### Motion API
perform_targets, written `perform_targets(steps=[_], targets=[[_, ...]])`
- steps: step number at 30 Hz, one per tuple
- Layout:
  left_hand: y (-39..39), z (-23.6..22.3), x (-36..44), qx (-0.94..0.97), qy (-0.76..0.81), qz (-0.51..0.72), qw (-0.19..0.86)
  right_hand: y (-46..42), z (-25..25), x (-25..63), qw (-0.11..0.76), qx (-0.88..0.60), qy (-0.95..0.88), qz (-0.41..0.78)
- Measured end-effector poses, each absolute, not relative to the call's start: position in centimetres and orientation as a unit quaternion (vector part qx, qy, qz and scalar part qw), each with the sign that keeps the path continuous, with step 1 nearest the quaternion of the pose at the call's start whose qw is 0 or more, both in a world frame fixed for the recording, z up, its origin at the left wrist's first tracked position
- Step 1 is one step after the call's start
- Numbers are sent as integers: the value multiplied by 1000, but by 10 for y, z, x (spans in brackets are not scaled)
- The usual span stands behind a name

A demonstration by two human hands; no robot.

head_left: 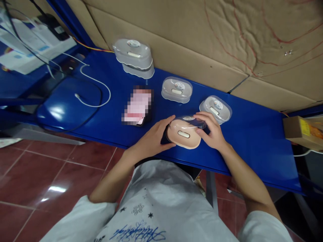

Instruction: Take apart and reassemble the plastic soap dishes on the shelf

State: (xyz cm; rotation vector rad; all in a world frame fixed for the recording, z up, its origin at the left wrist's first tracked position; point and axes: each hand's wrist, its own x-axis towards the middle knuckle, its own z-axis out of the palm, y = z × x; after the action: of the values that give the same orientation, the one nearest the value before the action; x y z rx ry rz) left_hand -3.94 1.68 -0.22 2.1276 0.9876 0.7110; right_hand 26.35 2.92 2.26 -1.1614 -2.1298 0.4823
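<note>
Just above the front edge of the blue table is a peach oval container [185, 131] with a cream handle or slot cover on its top. My left hand [156, 136] grips its left side, thumb at the near end and fingers at the far end. A clear plastic cover [200, 123] with a round sticker sits tilted over the container's far part, and my right hand [213, 131] pinches its right side between thumb and fingers. Close beyond my right hand stands a whitish oval container [214, 111] under a clear cover. Another whitish container [176, 91] is farther back.
Two whitish containers [133, 53] are stacked at the back left. A phone [138, 106] with a blurred screen lies left of centre on the blue table [252, 144]. White and black cables [96, 106] curl at the left. A cardboard box [300, 132] stands at the right edge.
</note>
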Motion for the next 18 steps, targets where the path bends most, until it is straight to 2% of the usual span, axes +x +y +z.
perform_targets(steps=[4,7,14,18], targets=[[15,-4,-40,826,382,249,332,31,23,264,360,-441,-808,154],[14,-8,-38,825,377,281,314,32,22,265,371,-464,-797,106],[14,-4,-38,848,372,221,305,38,12,269,330,-517,-787,66],[15,-1,-37,853,361,241,289,40,8,268,328,-513,-791,69]])
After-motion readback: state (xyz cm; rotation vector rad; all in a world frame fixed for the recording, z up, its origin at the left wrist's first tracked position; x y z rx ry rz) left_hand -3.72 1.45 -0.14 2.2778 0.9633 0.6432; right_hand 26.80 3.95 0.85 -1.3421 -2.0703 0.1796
